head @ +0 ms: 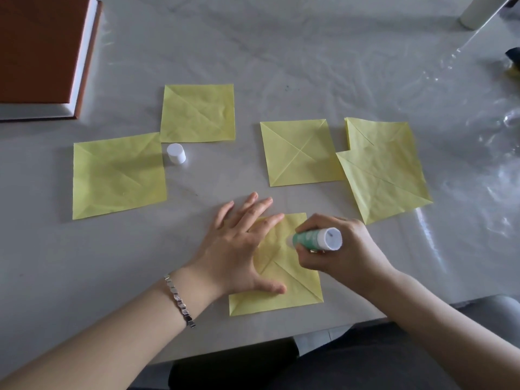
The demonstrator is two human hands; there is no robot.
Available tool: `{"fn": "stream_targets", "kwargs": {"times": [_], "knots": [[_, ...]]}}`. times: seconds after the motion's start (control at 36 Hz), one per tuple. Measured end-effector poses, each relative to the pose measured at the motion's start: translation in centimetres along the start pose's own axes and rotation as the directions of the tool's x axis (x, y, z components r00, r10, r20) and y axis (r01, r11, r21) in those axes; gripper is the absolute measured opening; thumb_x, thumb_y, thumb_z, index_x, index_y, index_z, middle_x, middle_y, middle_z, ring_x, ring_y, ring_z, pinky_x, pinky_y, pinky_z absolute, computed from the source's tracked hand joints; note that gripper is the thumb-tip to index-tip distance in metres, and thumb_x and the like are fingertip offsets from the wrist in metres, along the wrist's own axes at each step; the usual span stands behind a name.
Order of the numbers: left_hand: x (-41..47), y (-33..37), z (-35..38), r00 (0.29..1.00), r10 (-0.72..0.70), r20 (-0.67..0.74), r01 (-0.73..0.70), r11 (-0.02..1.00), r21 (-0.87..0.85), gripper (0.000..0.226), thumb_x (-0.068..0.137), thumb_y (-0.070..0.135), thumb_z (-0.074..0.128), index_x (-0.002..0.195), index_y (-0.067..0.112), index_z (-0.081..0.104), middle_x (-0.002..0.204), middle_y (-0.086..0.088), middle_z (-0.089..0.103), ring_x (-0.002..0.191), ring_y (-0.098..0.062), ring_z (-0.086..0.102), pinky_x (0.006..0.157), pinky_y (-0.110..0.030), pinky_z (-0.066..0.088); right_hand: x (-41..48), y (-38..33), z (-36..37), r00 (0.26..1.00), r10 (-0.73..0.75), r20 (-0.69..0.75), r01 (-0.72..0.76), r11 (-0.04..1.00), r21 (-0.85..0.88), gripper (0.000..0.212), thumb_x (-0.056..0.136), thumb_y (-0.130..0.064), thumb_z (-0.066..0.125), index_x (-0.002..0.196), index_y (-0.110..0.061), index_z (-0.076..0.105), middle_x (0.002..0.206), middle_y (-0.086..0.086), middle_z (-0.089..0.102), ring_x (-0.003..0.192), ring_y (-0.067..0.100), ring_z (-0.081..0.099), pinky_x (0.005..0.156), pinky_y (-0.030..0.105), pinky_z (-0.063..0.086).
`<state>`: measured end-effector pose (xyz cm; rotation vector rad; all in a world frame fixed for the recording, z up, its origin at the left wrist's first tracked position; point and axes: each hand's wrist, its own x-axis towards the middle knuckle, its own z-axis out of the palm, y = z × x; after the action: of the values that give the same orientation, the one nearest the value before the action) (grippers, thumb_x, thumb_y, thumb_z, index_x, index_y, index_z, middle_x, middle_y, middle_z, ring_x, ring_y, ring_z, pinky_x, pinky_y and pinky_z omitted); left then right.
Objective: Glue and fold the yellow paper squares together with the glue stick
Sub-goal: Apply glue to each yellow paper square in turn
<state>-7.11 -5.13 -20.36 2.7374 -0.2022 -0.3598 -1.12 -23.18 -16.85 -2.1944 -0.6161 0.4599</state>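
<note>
A creased yellow paper square [284,285] lies at the table's near edge. My left hand [239,246] presses flat on its left part with straight, spread fingers. My right hand [343,249] grips a green and white glue stick [315,238], whose tip touches the middle of that square. Several more yellow squares lie further back: one at the left [118,175], one behind it [198,114], one in the middle [299,152] and two overlapping at the right [385,175]. The white glue cap [176,153] stands between the two left squares.
An orange-brown book [42,52] lies at the back left corner. The grey table [84,263] is covered with clear plastic sheeting that wrinkles at the right [478,136]. A white cylinder [475,9] stands at the back right. The table's near edge runs just below the paper.
</note>
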Motion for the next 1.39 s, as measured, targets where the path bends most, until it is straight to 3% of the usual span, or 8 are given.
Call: {"fn": "stream_targets", "kwargs": {"times": [0.19, 0.47, 0.56, 0.67, 0.86, 1.08, 1.22, 1.39], "knots": [[0.2, -0.3, 0.1, 0.998, -0.024, 0.057, 0.021, 0.998, 0.054, 0.121, 0.040, 0.092, 0.018, 0.147, 0.038, -0.002, 0.153, 0.013, -0.018, 0.129, 0.001, -0.032, 0.104, -0.031, -0.027, -2.1, 0.8, 0.9, 0.998, 0.003, 0.056, -0.004, 1.000, 0.023, 0.026, 0.058, -0.033, 0.066, 0.081, -0.025, 0.059, 0.079, -0.008, 0.061, 0.061, 0.011, 0.054, 0.051, 0.022, 0.043], [-0.7, -1.5, -0.2, 0.996, 0.092, 0.005, -0.092, 0.995, -0.033, 0.109, 0.050, 0.089, 0.031, 0.139, 0.045, -0.013, 0.153, 0.011, -0.007, 0.138, -0.003, -0.016, 0.110, -0.028, -0.017, -4.8, 0.2, 0.7, 0.989, 0.025, 0.145, -0.020, 0.999, -0.034, 0.025, 0.057, -0.033, 0.066, 0.080, -0.028, 0.061, 0.075, -0.013, 0.063, 0.058, 0.009, 0.055, 0.050, 0.021, 0.045], [-1.7, -2.3, -0.4, 0.991, 0.085, -0.103, -0.100, 0.984, -0.146, 0.104, 0.060, 0.081, 0.046, 0.145, 0.035, 0.008, 0.152, 0.005, 0.019, 0.138, -0.003, 0.005, 0.110, -0.020, -0.005, -3.8, -0.2, 0.0, 0.991, 0.082, 0.110, -0.087, 0.995, 0.044, 0.023, 0.060, -0.012, 0.075, 0.075, -0.025, 0.064, 0.067, -0.011, 0.065, 0.055, 0.006, 0.058, 0.049, 0.016, 0.045], [-3.0, -2.7, -1.4, 0.984, -0.054, -0.167, 0.004, 0.957, -0.289, 0.085, 0.066, 0.072, 0.043, 0.141, 0.038, 0.022, 0.136, 0.024, 0.024, 0.122, 0.015, 0.013, 0.098, 0.002, -0.002, -2.2, -1.3, -0.9, 0.998, 0.062, 0.021, -0.063, 0.996, 0.066, 0.019, 0.061, -0.009, 0.075, 0.065, -0.025, 0.064, 0.062, -0.016, 0.064, 0.054, 0.003, 0.057, 0.048, 0.010, 0.041], [-3.0, -1.9, -2.5, 0.880, -0.438, -0.183, 0.248, 0.752, -0.611, 0.006, 0.083, 0.018, 0.066, 0.088, 0.022, 0.065, 0.081, 0.014, 0.058, 0.072, 0.010, 0.054, 0.061, -0.001, 0.037, -0.6, -2.3, -2.5, 0.994, 0.039, -0.101, -0.029, 0.995, 0.098, 0.015, 0.058, -0.015, 0.068, 0.067, -0.027, 0.064, 0.072, -0.011, 0.066, 0.058, 0.005, 0.058, 0.048, 0.009, 0.042], [-3.3, -2.2, -2.4, 0.854, -0.516, -0.067, 0.359, 0.678, -0.641, 0.023, 0.081, 0.010, 0.062, 0.076, 0.032, 0.058, 0.069, 0.008, 0.065, 0.060, 0.004, 0.058, 0.055, -0.006, 0.040, -1.0, -1.6, -2.3, 0.980, 0.116, -0.163, -0.097, 0.988, 0.122, 0.019, 0.065, -0.011, 0.075, 0.070, -0.027, 0.065, 0.074, -0.011, 0.065, 0.056, 0.005, 0.057, 0.047, 0.009, 0.042], [-3.5, -2.1, -2.3, 0.847, -0.527, 0.072, 0.400, 0.543, -0.738, 0.016, 0.081, 0.012, 0.063, 0.085, 0.027, 0.060, 0.066, 0.004, 0.070, 0.068, -0.016, 0.063, 0.065, -0.031, 0.050, -1.3, -1.0, -1.4, 0.972, 0.162, -0.168, -0.145, 0.984, 0.107, 0.022, 0.066, -0.005, 0.072, 0.071, -0.025, 0.064, 0.073, -0.012, 0.065, 0.058, 0.003, 0.057, 0.050, 0.007, 0.041], [-4.0, -1.4, -2.3, 0.864, -0.502, -0.016, 0.359, 0.639, -0.681, 0.019, 0.078, 0.013, 0.069, 0.083, 0.029, 0.059, 0.068, 0.011, 0.063, 0.064, -0.002, 0.056, 0.060, -0.012, 0.042, -1.3, -1.0, -1.0, 0.961, 0.200, -0.193, -0.178, 0.976, 0.126, 0.022, 0.067, -0.006, 0.072, 0.071, -0.026, 0.064, 0.073, -0.014, 0.065, 0.057, 0.001, 0.056, 0.049, 0.006, 0.041]]}}
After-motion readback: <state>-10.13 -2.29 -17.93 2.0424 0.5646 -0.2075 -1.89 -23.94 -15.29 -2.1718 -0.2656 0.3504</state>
